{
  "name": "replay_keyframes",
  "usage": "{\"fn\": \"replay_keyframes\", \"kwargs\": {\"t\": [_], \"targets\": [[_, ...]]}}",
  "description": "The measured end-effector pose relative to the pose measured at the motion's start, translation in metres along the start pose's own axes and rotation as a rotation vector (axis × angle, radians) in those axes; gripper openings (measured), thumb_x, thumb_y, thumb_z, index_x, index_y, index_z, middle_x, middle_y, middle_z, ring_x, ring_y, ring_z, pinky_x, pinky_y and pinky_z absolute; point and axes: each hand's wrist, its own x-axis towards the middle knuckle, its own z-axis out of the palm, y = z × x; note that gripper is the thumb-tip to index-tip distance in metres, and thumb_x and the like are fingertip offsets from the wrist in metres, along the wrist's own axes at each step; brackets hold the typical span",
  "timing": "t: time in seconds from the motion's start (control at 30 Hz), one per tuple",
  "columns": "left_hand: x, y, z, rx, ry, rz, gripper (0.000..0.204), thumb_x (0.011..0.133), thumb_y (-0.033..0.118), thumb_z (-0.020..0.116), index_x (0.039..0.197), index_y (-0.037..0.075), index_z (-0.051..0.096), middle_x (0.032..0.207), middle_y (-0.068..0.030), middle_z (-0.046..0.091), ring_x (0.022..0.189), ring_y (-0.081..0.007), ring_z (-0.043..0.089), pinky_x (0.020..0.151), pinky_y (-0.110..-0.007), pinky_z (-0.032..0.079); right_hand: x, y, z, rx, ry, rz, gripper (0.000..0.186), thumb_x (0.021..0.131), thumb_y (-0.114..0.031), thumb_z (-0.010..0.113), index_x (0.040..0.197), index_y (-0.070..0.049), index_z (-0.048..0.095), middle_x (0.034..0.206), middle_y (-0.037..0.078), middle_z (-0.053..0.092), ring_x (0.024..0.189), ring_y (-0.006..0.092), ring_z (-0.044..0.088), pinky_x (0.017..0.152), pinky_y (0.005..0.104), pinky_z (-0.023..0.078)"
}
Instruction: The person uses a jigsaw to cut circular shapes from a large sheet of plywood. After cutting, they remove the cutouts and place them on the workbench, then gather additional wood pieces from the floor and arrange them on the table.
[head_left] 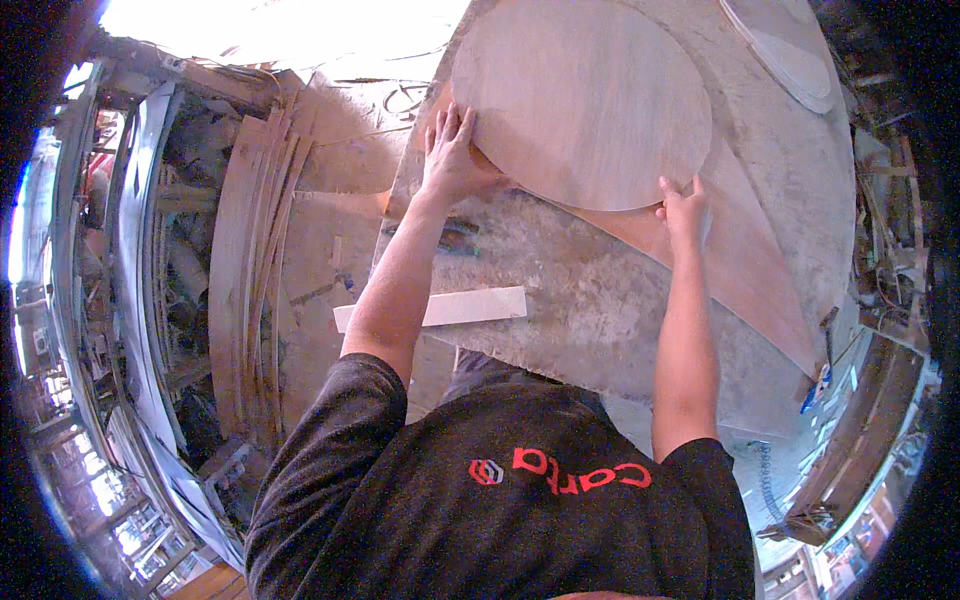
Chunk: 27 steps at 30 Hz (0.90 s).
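A large round pale plywood disc (580,100) lies at the top centre over a reddish plywood offcut (750,290) on a mottled worktable (590,330). My left hand (450,150) rests at the disc's left edge, fingers spread and stretched out. My right hand (683,210) grips the disc's lower right edge with thumb and fingers. A pale strip of board (475,307) lies below, crossed by my left forearm. Some small dark items (458,238) beside that forearm are too unclear to name.
Long sheets and strips of wood (245,270) lean at the left beside a cluttered metal-edged rack (140,270). Stacked oval boards (785,50) lie at the top right. A tool with blue on it (818,388) sits at the table's right edge, near a long brown beam (865,420).
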Motion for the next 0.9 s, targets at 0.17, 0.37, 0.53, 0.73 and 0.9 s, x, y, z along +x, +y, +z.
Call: {"fn": "replay_keyframes", "kwargs": {"t": [0.17,0.37,0.53,0.73,0.9], "targets": [[-0.005,0.003,-0.003,-0.004,0.011,-0.008,0.126,0.049,0.070,0.083,0.149,0.011,0.035,0.158,-0.0224,0.020,0.149,-0.0383,0.010,0.120,-0.053,0.008,0.000,-0.013,-0.004,0.046,-0.066,0.018,0.073,0.086,-0.018,0.073,0.149,-0.009,0.036,0.063,0.000,0.055,0.046,0.0099,0.053,0.039,0.0247,0.043],[0.005,0.006,-0.009,-0.216,0.071,-0.063,0.107,0.063,0.065,0.078,0.143,0.004,0.041,0.153,-0.0235,0.030,0.145,-0.0386,0.020,0.119,-0.054,0.012,0.012,0.007,-0.006,0.170,-0.003,0.100,0.074,0.086,-0.014,0.072,0.150,-0.011,0.033,0.063,-0.002,0.052,0.045,0.0095,0.050,0.039,0.0243,0.040],[0.047,-0.014,0.008,-0.155,0.293,-0.245,0.093,0.076,0.055,0.074,0.142,-0.001,0.040,0.149,-0.0217,0.037,0.144,-0.0347,0.026,0.120,-0.048,0.016,0.002,-0.003,-0.004,0.197,-0.060,0.099,0.078,0.086,-0.012,0.072,0.151,-0.009,0.029,0.064,0.000,0.053,0.045,0.0093,0.049,0.038,0.0244,0.041],[0.095,-0.027,0.016,-0.095,0.159,-0.198,0.084,0.082,0.048,0.068,0.145,0.001,0.036,0.151,-0.0163,0.037,0.146,-0.0305,0.023,0.120,-0.049,0.012,0.007,0.002,-0.003,0.205,-0.005,0.059,0.077,0.085,-0.010,0.072,0.151,-0.008,0.031,0.064,0.002,0.055,0.044,0.0101,0.050,0.039,0.0257,0.044],[0.090,-0.010,0.002,-0.032,0.103,-0.214,0.086,0.078,0.051,0.072,0.144,0.006,0.040,0.152,-0.0081,0.040,0.146,-0.0278,0.025,0.118,-0.052,0.014,0.002,-0.002,-0.012,0.125,0.002,0.092,0.074,0.084,-0.011,0.073,0.148,-0.005,0.036,0.072,0.006,0.060,0.046,0.0123,0.055,0.040,0.0273,0.047]]}}
